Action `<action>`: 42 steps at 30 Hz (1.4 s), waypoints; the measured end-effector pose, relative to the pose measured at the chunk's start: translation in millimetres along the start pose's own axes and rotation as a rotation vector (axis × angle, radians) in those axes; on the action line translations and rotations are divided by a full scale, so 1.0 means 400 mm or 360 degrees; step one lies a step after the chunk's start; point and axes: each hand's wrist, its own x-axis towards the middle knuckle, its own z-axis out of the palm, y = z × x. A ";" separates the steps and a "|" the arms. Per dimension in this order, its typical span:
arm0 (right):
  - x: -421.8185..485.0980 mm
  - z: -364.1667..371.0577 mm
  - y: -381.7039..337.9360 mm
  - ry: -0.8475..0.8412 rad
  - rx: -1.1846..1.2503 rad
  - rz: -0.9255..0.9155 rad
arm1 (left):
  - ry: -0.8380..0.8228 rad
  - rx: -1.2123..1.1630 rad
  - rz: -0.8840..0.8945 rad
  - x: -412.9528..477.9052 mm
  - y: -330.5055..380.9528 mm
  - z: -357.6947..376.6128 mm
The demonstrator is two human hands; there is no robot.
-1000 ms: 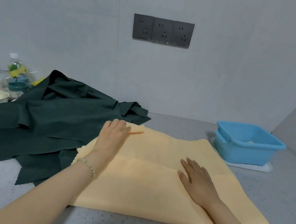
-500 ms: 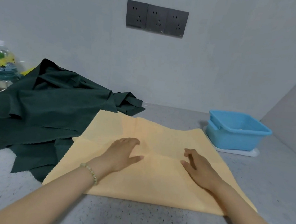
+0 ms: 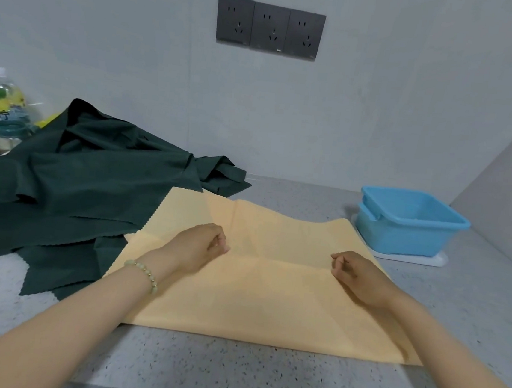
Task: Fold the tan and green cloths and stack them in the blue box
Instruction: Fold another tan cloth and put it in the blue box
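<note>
Tan cloth (image 3: 263,301) lies flat dead centre on the counter (image 3: 262,379), with its near edge running straight across at 6 o'clock. Its zigzag left edge laps over the green cloth (image 3: 87,183), which is heaped at 9 to 10. Blue box (image 3: 413,240) sits at 2, just beside the tan's far right corner. There's bare counter at 6 and at 3. Left hand (image 3: 199,244) and right hand (image 3: 356,274) each have their fingers curled in, pinching the tan cloth at its middle crease. Half a second ago both lay flat on it.
</note>
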 end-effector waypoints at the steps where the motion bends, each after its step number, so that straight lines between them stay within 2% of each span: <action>1: 0.000 0.001 -0.001 0.0018 -0.0026 -0.0005 | -0.0023 -0.0004 -0.0001 0.000 0.000 0.002; 7: -0.002 0.013 -0.009 0.0090 -0.0143 -0.0037 | -0.0042 0.0074 0.0039 0.007 -0.010 0.008; 13: -0.015 0.013 -0.027 0.0139 -0.0138 -0.0003 | -0.0002 0.0056 -0.0047 0.001 0.004 0.009; 16: -0.032 0.030 -0.066 0.0302 -0.0166 -0.0097 | 0.0179 0.0528 -0.0003 -0.022 0.049 0.008; 18: -0.056 0.063 -0.124 0.0372 -0.0048 -0.0142 | 0.0331 0.0531 0.0097 -0.048 0.093 0.031; 20: -0.082 0.112 -0.189 0.0281 -0.0099 -0.0256 | 0.0285 0.0390 0.0138 -0.083 0.141 0.068; 22: -0.101 0.167 -0.244 0.0143 -0.0235 -0.0329 | 0.0132 0.0419 0.0116 -0.107 0.172 0.106; 26: -0.113 0.230 -0.287 -0.0008 -0.0445 -0.0179 | -0.0041 0.0526 0.0008 -0.119 0.165 0.155; 32: -0.119 0.225 -0.232 -0.0056 -0.0526 -0.0049 | -0.0040 0.0431 -0.0085 -0.122 0.130 0.183; 42: -0.192 0.093 0.020 0.0144 -0.0558 0.0565 | -0.0043 0.0442 -0.0136 -0.119 0.100 0.174</action>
